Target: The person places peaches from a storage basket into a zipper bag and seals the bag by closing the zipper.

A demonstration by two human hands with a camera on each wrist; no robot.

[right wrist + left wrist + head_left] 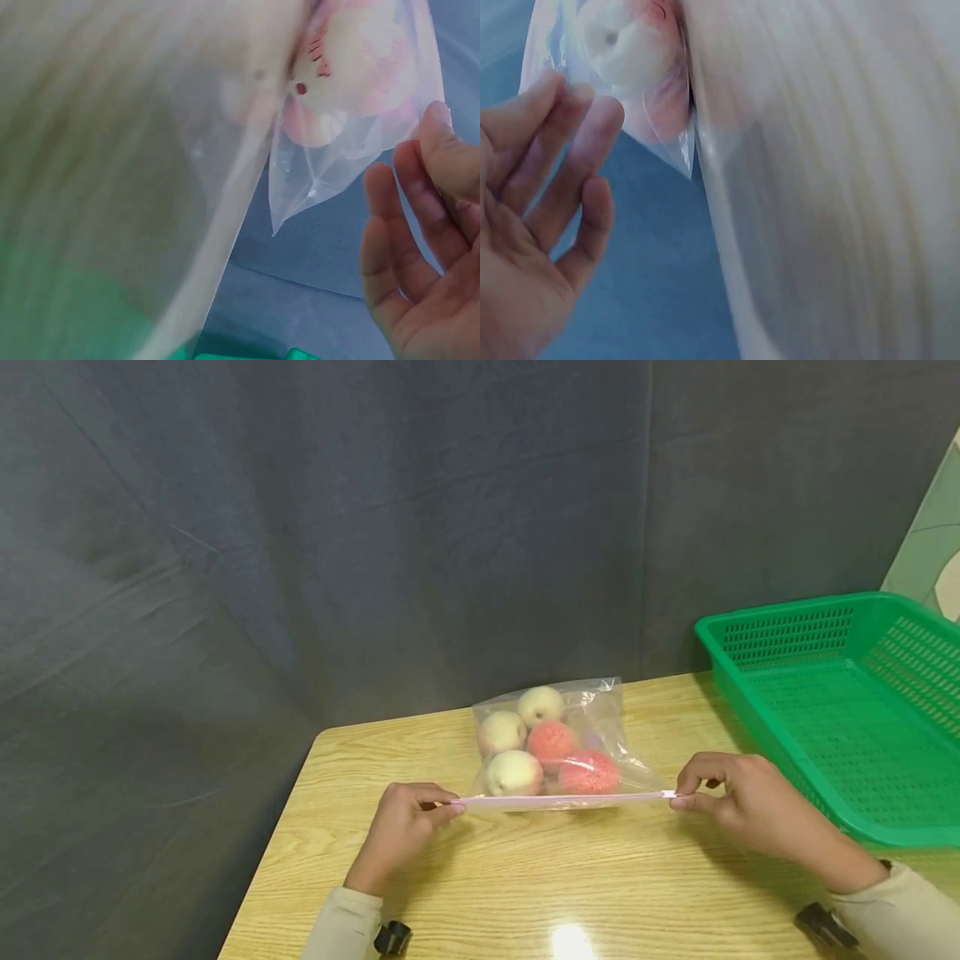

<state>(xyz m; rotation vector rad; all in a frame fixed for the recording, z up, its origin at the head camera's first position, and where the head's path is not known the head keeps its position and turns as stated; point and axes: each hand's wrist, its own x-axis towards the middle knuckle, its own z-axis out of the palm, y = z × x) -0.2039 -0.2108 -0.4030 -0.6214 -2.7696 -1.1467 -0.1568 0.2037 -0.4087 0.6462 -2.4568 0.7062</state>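
Observation:
A clear zip bag (600, 702) with a pink zip strip lies on the wooden table, holding several round fruits: pale peach-like ones (514, 773) and reddish ones (589, 772). My left hand (405, 822) pinches the left end of the strip between thumb and forefinger. At the strip's right end, my right hand (750, 802) pinches the white slider (668, 794). The strip is stretched straight between both hands, nearest to me. In the left wrist view, the bag's corner (679, 150) hangs beyond the fingers; the right wrist view shows the other corner (289, 202).
To the right stands a large green perforated basket (795, 760) with its near wall close to my right hand. A dark grey curtain (450, 527) hangs behind the wooden table (540, 885), right along its back edge. The table's left edge slants beside my left arm.

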